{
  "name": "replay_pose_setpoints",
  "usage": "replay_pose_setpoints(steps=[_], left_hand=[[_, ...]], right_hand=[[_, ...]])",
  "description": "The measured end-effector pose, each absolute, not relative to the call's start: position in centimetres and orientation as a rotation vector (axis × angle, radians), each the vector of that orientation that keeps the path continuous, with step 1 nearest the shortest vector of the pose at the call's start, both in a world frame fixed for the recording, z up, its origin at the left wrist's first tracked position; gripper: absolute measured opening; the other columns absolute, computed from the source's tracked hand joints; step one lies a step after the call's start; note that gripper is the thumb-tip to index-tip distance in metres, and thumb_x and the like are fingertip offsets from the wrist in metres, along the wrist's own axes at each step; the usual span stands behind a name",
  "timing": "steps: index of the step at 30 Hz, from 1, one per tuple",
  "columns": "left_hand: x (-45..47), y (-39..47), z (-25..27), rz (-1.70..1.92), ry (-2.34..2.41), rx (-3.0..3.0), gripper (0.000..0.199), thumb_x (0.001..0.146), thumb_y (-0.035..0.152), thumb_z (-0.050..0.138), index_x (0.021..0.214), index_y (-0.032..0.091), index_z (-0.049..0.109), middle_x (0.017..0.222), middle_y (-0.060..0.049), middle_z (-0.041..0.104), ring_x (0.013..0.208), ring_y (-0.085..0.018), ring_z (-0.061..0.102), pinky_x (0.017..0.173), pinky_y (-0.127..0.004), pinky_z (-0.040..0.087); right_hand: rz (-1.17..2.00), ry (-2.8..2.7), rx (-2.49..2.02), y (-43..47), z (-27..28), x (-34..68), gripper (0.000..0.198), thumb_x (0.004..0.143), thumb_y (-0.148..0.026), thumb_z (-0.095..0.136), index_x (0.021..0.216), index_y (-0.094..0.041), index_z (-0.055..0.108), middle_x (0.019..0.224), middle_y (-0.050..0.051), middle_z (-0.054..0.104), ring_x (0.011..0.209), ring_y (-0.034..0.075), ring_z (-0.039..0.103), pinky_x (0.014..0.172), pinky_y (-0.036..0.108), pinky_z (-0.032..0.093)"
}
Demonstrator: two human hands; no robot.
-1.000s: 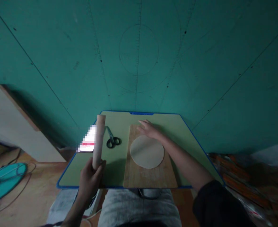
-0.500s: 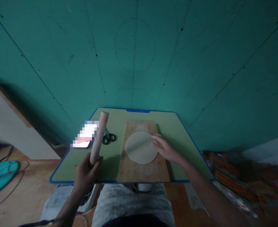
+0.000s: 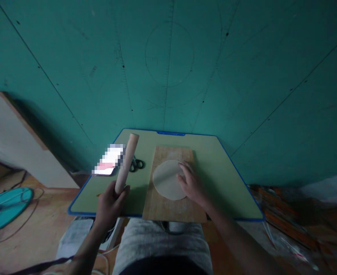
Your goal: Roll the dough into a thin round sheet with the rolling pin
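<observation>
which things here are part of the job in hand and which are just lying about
Seem part of the job:
- rolling pin, gripped in the left hand
- flat round of dough, the right hand at its right edge
- wooden board, under the dough

Seem to be lying about:
- scissors, partly behind the pin
- bright pixelated item
- teal disc, lower left

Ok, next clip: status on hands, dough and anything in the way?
Left hand gripping rolling pin. Right hand open at right edge of dough disc, covering part. Disc flat on wooden board. Scissors left of board, partly behind pin.
</observation>
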State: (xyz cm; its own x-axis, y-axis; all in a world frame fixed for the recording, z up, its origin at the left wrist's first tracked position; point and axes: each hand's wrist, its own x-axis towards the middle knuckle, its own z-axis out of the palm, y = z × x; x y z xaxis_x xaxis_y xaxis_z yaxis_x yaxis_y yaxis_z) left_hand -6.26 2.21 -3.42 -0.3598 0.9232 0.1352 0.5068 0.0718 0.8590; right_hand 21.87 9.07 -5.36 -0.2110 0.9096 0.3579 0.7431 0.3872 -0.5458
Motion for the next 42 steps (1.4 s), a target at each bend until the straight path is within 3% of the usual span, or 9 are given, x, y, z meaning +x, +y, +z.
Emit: replay_pose_setpoints(steps=[4,9,12,16,21,24,29,36,42], left_hand=[[-6.1,2.4,-3.3,1.225,1.920,1.452,0.036,0.072,0.058,0.058,0.073,0.022,0.053,0.051,0.006,0.043,0.047,-0.013,0.041,0.043,-0.024,0.031],[-6.2,2.1,-3.2,1.142,1.956,1.561,0.036,0.078,0.058,0.051,0.074,0.022,0.052,0.049,0.006,0.043,0.045,-0.013,0.042,0.043,-0.023,0.030],[-5.6,1.3,-2.5,0.994,1.854,1.869,0.031,0.085,0.051,0.050,0.084,0.021,0.060,0.056,0.004,0.054,0.048,-0.014,0.050,0.047,-0.024,0.036],[-2.7,0.2,-0.9,0.704,1.457,2.412,0.023,0.094,0.031,0.051,0.111,0.023,0.064,0.084,-0.003,0.069,0.069,-0.018,0.065,0.059,-0.026,0.046],[1.1,0.6,-0.4,0.490,1.268,2.745,0.014,0.091,0.022,0.063,0.105,0.021,0.066,0.104,-0.008,0.070,0.094,-0.025,0.066,0.079,-0.038,0.055],[1.9,0.6,-1.6,0.529,1.235,2.848,0.028,0.092,0.021,0.062,0.119,0.020,0.063,0.132,-0.012,0.063,0.121,-0.032,0.059,0.096,-0.048,0.052],[1.8,0.1,-3.8,0.589,1.327,2.866,0.048,0.097,0.027,0.053,0.144,0.019,0.048,0.151,-0.016,0.050,0.142,-0.037,0.040,0.112,-0.058,0.037],[0.9,2.7,-4.1,0.609,1.441,2.761,0.075,0.091,0.066,0.053,0.147,0.017,0.044,0.154,-0.021,0.043,0.146,-0.041,0.034,0.112,-0.062,0.033],[-0.4,6.6,-3.6,0.561,1.643,2.617,0.064,0.094,0.064,0.051,0.138,0.018,0.054,0.146,-0.020,0.054,0.140,-0.038,0.044,0.110,-0.058,0.039]], right_hand=[[0.355,-2.023,-1.421,8.2,-5.2,21.1,0.046,0.095,-0.028,0.040,0.138,-0.015,0.054,0.148,0.017,0.052,0.141,0.026,0.045,0.117,0.048,0.038],[0.511,-1.879,-1.364,8.4,-4.5,22.9,0.042,0.098,-0.031,0.038,0.136,-0.021,0.054,0.144,0.013,0.057,0.138,0.023,0.049,0.115,0.046,0.041],[0.479,-1.702,-1.320,7.4,-3.0,25.2,0.040,0.101,-0.037,0.038,0.135,-0.024,0.054,0.142,0.012,0.058,0.135,0.024,0.052,0.113,0.047,0.043],[0.322,-1.662,-1.260,4.8,-1.0,26.9,0.039,0.102,-0.038,0.039,0.135,-0.024,0.055,0.139,0.013,0.060,0.132,0.026,0.054,0.112,0.050,0.044],[0.137,-1.877,-1.376,3.7,-1.8,26.5,0.038,0.100,-0.034,0.039,0.128,-0.021,0.061,0.134,0.015,0.062,0.129,0.028,0.055,0.110,0.051,0.045],[0.065,-2.012,-1.555,4.0,-3.2,26.2,0.041,0.099,-0.030,0.038,0.130,-0.018,0.062,0.137,0.017,0.061,0.130,0.030,0.054,0.109,0.053,0.044],[0.027,-2.163,-1.705,4.8,-3.4,25.9,0.050,0.096,-0.025,0.038,0.143,-0.017,0.053,0.151,0.017,0.049,0.141,0.031,0.043,0.118,0.056,0.032],[0.302,-2.298,-1.883,9.1,-2.3,25.0,0.059,0.096,-0.030,0.039,0.154,-0.018,0.039,0.163,0.014,0.033,0.150,0.030,0.029,0.122,0.056,0.020],[0.338,-2.218,-1.913,13.5,-2.1,23.0,0.054,0.096,-0.026,0.038,0.149,-0.015,0.045,0.158,0.014,0.040,0.149,0.029,0.031,0.121,0.050,0.023]])
